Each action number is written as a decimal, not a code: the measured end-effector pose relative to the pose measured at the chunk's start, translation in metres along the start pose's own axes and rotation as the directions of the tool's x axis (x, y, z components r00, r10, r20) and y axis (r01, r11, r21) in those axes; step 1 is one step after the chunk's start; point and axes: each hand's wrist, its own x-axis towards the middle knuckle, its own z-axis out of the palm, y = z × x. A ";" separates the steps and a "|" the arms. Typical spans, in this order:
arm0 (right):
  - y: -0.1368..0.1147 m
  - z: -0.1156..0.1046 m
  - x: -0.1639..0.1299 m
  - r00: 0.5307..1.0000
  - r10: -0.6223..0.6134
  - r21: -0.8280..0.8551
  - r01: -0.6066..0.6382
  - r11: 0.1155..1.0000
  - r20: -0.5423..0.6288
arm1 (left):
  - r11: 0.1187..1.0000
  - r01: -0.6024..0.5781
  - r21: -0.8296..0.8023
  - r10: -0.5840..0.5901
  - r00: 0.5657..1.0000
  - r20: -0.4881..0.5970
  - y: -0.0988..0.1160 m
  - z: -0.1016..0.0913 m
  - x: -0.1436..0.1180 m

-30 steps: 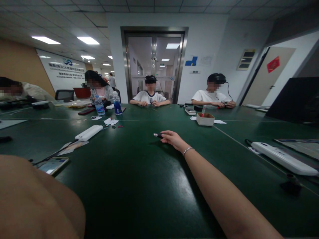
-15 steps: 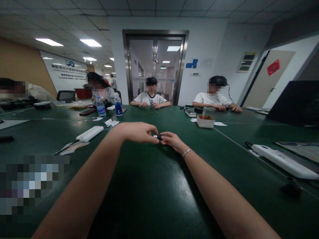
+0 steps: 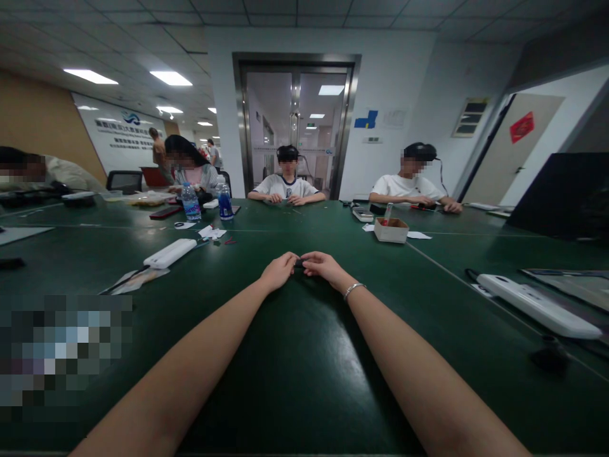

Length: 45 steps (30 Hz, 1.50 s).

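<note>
Over the middle of the green table, both hands meet at a small black object (image 3: 299,263), too small to identify. My left hand (image 3: 278,271) pinches its left end, fingers closed and covering that end. From the other side, my right hand (image 3: 326,266) holds the right end between thumb and fingers. A bracelet circles my right wrist. Most of the black object is hidden by fingertips, and only its dark middle shows.
The green table (image 3: 266,381) stretches ahead. White power strips lie left (image 3: 170,254) and right (image 3: 537,306). Farther off are a small box (image 3: 391,231), a water bottle (image 3: 191,202), a blue-labelled bottle (image 3: 224,200) and paper scraps (image 3: 212,232). Several people sit around the table.
My left hand has turned and drawn in lower, its fingers now round the object's left end; the silver part seen earlier is covered. My right hand keeps its hold almost in place.
</note>
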 end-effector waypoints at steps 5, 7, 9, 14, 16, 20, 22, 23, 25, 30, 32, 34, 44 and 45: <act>-0.002 0.000 -0.001 0.999 0.035 0.020 -0.035 0.999 -0.026 | 0.990 -0.002 -0.143 0.000 1.000 -0.014 0.002 0.001 0.001; -0.003 0.001 -0.001 0.999 0.043 0.019 -0.043 0.999 -0.022 | 0.990 -0.007 -0.139 0.004 1.000 -0.022 0.003 0.000 0.000; -0.003 0.001 -0.001 0.999 0.044 0.019 -0.043 0.999 -0.024 | 0.995 -0.034 -0.097 0.029 0.999 -0.046 0.004 0.000 0.000; -0.001 0.000 0.000 0.999 0.028 0.041 -0.027 0.999 -0.032 | 0.997 0.007 -0.077 -0.011 0.999 -0.045 0.004 -0.001 0.001; -0.001 -0.001 0.000 0.999 0.020 0.040 -0.018 0.999 -0.033 | 0.997 -0.005 -0.074 0.002 0.999 -0.046 0.003 -0.001 0.002; -0.001 -0.001 -0.001 0.999 0.027 0.031 -0.026 0.999 -0.038 | 0.994 -0.001 -0.111 -0.005 0.999 -0.050 0.001 -0.001 0.003; -0.002 0.000 -0.002 0.999 0.029 0.028 -0.028 0.999 -0.040 | 0.993 -0.011 -0.114 0.005 0.999 -0.050 0.001 -0.002 0.003; -0.002 0.000 -0.002 0.999 0.027 0.028 -0.025 0.999 -0.043 | 0.993 -0.011 -0.121 0.005 0.999 -0.048 0.001 -0.002 0.004; -0.003 0.001 -0.002 0.999 0.023 0.030 -0.022 0.999 -0.048 | 0.988 0.006 -0.152 -0.011 0.999 -0.031 0.000 -0.002 0.004; -0.003 0.000 -0.003 0.999 0.022 0.035 -0.021 0.999 -0.040 | 0.983 -0.015 -0.182 0.012 1.000 -0.018 0.001 -0.003 0.004; -0.002 -0.001 -0.003 0.999 0.015 0.040 -0.014 0.999 -0.037 | 0.979 -0.010 -0.206 0.008 1.000 -0.010 0.001 -0.003 0.003; -0.001 -0.002 -0.002 0.999 0.011 0.044 -0.009 0.999 -0.033 | 0.978 -0.004 -0.209 0.004 1.000 0.001 0.001 -0.003 0.003; 0.001 -0.003 0.000 0.999 0.004 0.047 -0.003 0.999 -0.032 | 0.980 0.011 -0.198 -0.011 1.000 -0.002 0.001 -0.002 0.005; 0.001 -0.003 0.000 1.000 0.007 0.048 -0.005 0.999 -0.029 | 0.978 0.013 -0.206 -0.013 1.000 0.003 0.000 -0.002 0.005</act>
